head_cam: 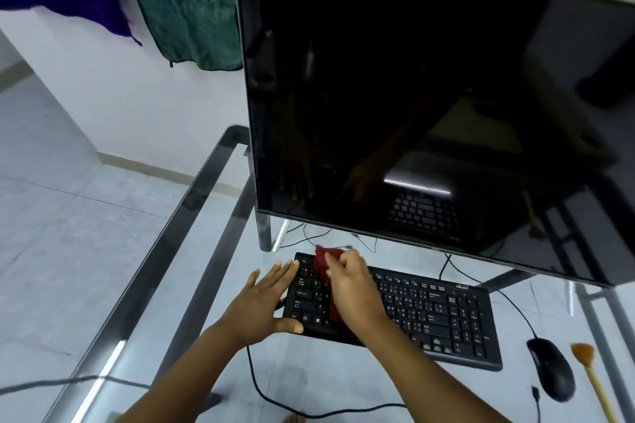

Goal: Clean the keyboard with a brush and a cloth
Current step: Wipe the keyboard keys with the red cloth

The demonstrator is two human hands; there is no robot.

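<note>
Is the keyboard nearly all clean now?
About halfway, I'd guess. Brushing looks done: the brush lies on the table beside the mouse. Right now the right hand rubs the red cloth over the left end of the keyboard, while the left hand steadies that end. The middle and right keys probably remain to be wiped.

Right hand grips red cloth on keyboard; left hand braces its end.

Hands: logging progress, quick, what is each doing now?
Left hand: open, fingers straight, against the left end of the keyboard.
Right hand: gripping the cloth on the keyboard.
</note>
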